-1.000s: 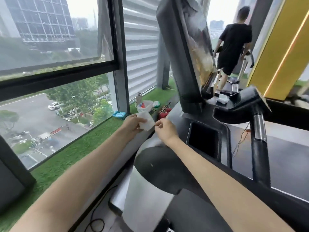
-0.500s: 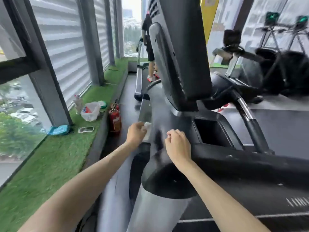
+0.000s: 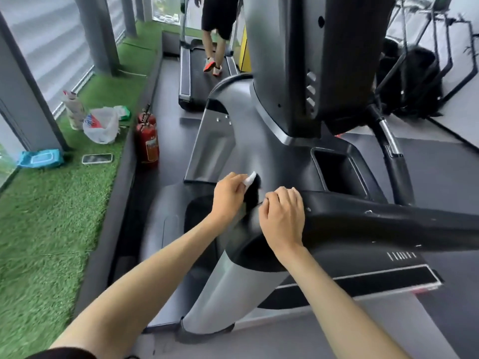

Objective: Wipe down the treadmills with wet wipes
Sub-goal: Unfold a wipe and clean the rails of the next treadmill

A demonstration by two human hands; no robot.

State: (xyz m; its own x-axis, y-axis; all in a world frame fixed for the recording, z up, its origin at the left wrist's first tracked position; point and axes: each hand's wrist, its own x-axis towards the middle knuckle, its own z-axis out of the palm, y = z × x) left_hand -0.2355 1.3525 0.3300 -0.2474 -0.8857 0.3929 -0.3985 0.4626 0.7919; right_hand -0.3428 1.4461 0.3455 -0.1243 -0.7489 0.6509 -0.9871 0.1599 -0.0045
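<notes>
A grey and black treadmill [image 3: 248, 141] fills the middle of the view, its console rising at the top. My left hand [image 3: 229, 196] grips a white wet wipe [image 3: 250, 178] against the left side of the grey console base. Only a small corner of the wipe shows past my fingers. My right hand [image 3: 282, 216] rests with curled fingers on the black handrail [image 3: 363, 216] just right of the wipe; whether it holds part of the wipe is hidden.
On the green turf ledge [image 3: 51, 216] at left lie a blue wipe pack [image 3: 41, 158], a phone [image 3: 97, 158], a white plastic bag [image 3: 102, 124] and a bottle [image 3: 74, 108]. Two red extinguishers [image 3: 147, 143] stand beside the ledge. A person [image 3: 217, 29] walks on the far treadmill.
My view has swung from the window down onto the treadmill. Both hands have come down from holding the wipe in the air onto the console base and handrail.
</notes>
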